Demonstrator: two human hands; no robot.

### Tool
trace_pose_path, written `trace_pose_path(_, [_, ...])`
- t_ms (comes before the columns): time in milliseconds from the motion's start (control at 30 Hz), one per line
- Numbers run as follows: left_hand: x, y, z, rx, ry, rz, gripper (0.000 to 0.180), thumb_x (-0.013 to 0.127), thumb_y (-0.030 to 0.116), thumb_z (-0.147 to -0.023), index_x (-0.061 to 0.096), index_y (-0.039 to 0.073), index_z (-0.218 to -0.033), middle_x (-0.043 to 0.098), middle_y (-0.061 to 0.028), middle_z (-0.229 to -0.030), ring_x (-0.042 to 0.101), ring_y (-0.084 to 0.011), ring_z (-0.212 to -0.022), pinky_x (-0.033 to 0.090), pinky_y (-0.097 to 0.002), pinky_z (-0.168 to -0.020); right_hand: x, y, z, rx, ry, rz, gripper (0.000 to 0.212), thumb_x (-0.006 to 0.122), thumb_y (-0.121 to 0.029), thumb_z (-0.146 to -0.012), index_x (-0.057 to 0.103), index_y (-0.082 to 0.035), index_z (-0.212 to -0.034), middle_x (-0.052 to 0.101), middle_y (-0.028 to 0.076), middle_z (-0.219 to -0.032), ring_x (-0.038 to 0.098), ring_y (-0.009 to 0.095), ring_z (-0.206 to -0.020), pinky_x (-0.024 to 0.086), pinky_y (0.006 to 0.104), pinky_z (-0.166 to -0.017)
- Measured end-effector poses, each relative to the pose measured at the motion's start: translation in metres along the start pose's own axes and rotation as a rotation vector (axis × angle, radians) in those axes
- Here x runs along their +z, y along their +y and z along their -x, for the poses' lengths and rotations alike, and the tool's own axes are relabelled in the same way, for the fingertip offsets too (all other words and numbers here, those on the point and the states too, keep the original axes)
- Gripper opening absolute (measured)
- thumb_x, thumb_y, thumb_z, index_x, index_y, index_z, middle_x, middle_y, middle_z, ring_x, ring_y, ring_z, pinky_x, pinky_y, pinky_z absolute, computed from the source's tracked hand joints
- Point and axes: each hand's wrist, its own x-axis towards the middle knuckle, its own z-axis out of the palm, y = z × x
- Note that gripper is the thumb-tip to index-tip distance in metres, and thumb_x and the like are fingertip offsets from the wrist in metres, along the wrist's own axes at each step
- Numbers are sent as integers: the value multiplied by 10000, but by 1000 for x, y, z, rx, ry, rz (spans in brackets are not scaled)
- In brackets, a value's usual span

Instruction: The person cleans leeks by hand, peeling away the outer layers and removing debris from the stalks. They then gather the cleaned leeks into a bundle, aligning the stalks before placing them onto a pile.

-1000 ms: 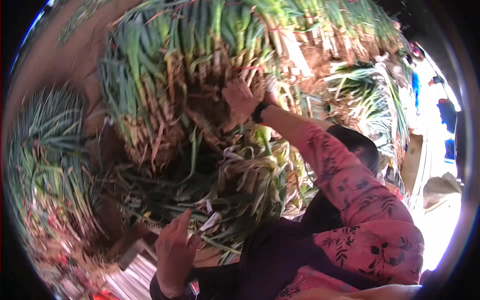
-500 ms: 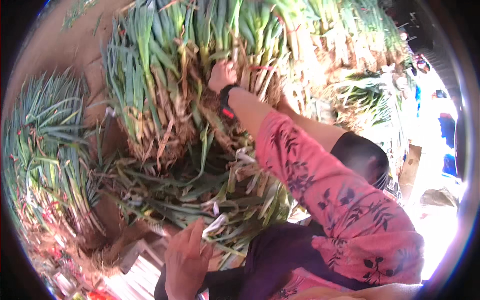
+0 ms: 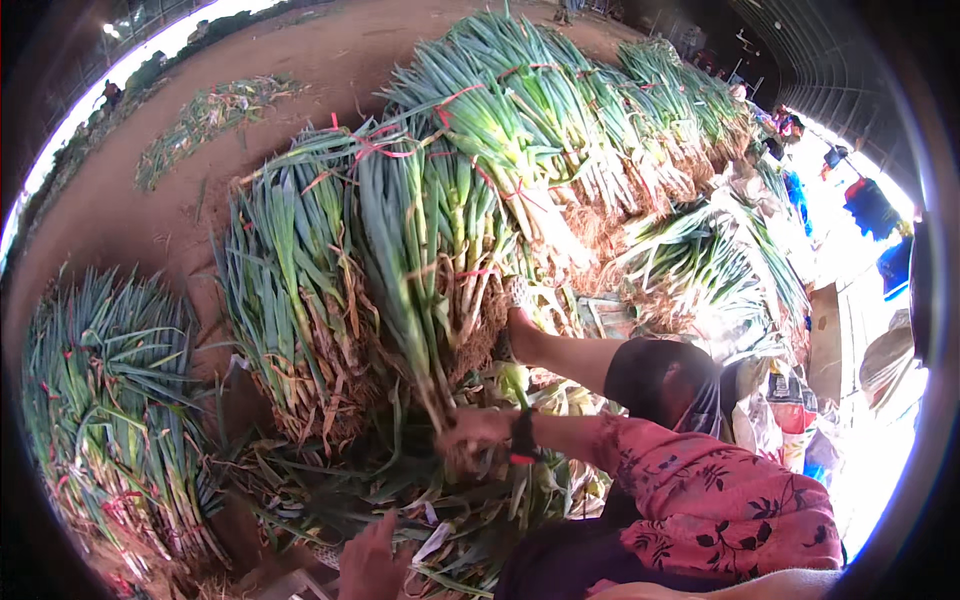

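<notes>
My right hand (image 3: 475,440), at the end of a pink leaf-print sleeve (image 3: 720,490) with a dark wristband, is closed round the root end of some long green onions (image 3: 405,270). Their green tops lean up and away against a large standing bunch of green onions (image 3: 300,290), bound near the top with red ties (image 3: 385,145). At the lower edge my left hand (image 3: 370,560) is partly cut off; its visible fingers are stretched out and it appears to hold nothing. Loose leaves and trimmings (image 3: 330,495) lie between and beyond my hands.
Another bunch of green onions (image 3: 110,390) stands at the left. Tied bunches (image 3: 600,110) run back to the right, beside a loose heap (image 3: 700,260). A bent leg (image 3: 560,345) with dark cloth at the knee reaches in from the right. Plastic bags (image 3: 780,415) lie beyond it.
My right hand has come back toward me from the bunch, drawing the onions' root ends along. My left hand has sunk toward the lower edge. The view has tilted up, showing more ground behind.
</notes>
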Motion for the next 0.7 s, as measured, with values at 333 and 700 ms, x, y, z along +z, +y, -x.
trace_pose_path(333, [-2,-15,-36,-28,402,544,400,657,121,-799,587,-40,-1159,659,-210,-1044,642,-357,-960,503,-410,-834,52,-72,19,-71,147,-1046,258,598,-327,-931,615,-85,-842,595,-20,-677,558,104,-563,465,265,-507])
trace_pose_path(700, [-15,-1,-38,-103,620,1392,332,589,253,-937,624,-21,-1122,668,-70,-954,640,-142,-840,507,-281,-742,88,-33,93,-459,100,0,289,558,-294,-927,510,-53,-1079,548,85,-901,513,186,-808,401,346,-694])
